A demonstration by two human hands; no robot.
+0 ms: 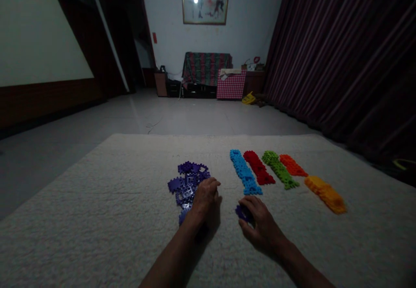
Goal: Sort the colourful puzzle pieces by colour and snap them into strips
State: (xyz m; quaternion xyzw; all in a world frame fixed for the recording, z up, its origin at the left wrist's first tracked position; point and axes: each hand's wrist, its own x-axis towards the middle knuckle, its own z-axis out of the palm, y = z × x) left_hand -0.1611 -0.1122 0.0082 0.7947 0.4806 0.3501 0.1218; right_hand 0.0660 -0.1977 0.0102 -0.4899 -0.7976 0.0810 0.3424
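Observation:
A loose pile of purple interlocking plastic building pieces (186, 190), with toothed edges, lies on the pale fleecy cover. My left hand (204, 197) is at the pile's right edge, its fingers bent and close together. What lies under those fingers is hidden. My right hand (261, 225) grips a single purple interlocking piece (243, 213) between thumb and fingers, low over the cover. Beyond it lie overlapping rows of similar pieces: blue (244, 172), red (259, 167), green (280, 169), orange-red (293, 165) and yellow-orange (326, 194).
The pale cover (97, 210) spreads under everything, its far edge meeting a tiled floor (201, 117). At the back stand a cloth-draped piece of furniture (207, 69) and a checkered cloth (231, 84). A dark curtain (344, 50) hangs along the right.

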